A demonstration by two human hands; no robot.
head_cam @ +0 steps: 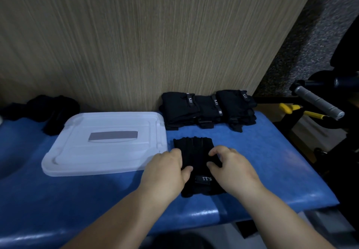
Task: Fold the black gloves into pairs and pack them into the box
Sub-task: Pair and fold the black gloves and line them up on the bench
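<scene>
A black glove [196, 151] with a "5.11" label lies flat on the blue padded table [272, 161], fingers pointing away from me. My left hand [167, 169] grips its left edge, thumb on top of the fabric. My right hand [231, 165] pinches the glove's right side with curled fingers and thumb. A translucent white box [104, 143] with its lid on sits to the left of the glove. Three folded black glove pairs [207, 108] lie in a row against the wall behind.
A loose heap of black gloves [48, 110] lies at the table's far left corner. The wood-grain wall [136, 35] stands right behind the table. To the right, off the table edge, are a grey-gripped bar [318, 103] and yellow-handled tools [291, 108].
</scene>
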